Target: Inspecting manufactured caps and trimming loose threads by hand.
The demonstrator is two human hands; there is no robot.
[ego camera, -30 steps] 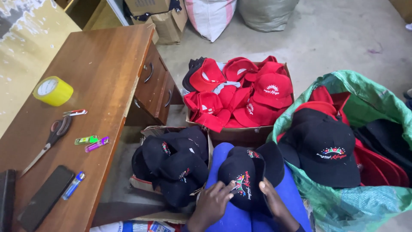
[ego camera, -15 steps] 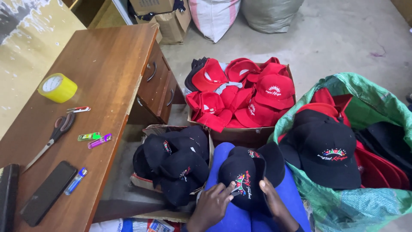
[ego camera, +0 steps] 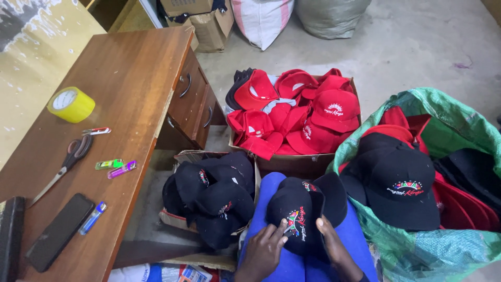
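Note:
A black cap with a coloured embroidered emblem (ego camera: 298,209) lies on my lap, which is covered in blue fabric. My left hand (ego camera: 263,250) grips its left side, fingers on the crown beside the emblem. My right hand (ego camera: 334,245) holds its right side with the thumb on the crown. Just left of my knee a cardboard box of black caps (ego camera: 211,201) sits on the floor. Ahead stands a box heaped with red caps (ego camera: 297,112).
A green sack (ego camera: 454,130) at the right holds black and red caps. The wooden desk (ego camera: 125,89) at the left carries a yellow tape roll (ego camera: 70,104), scissors (ego camera: 65,164), small lighters (ego camera: 116,167), a phone (ego camera: 60,232). Sacks and cartons stand on the concrete floor behind.
Both hands stay on the black cap in my lap with only slight finger movement. The view has shifted a little.

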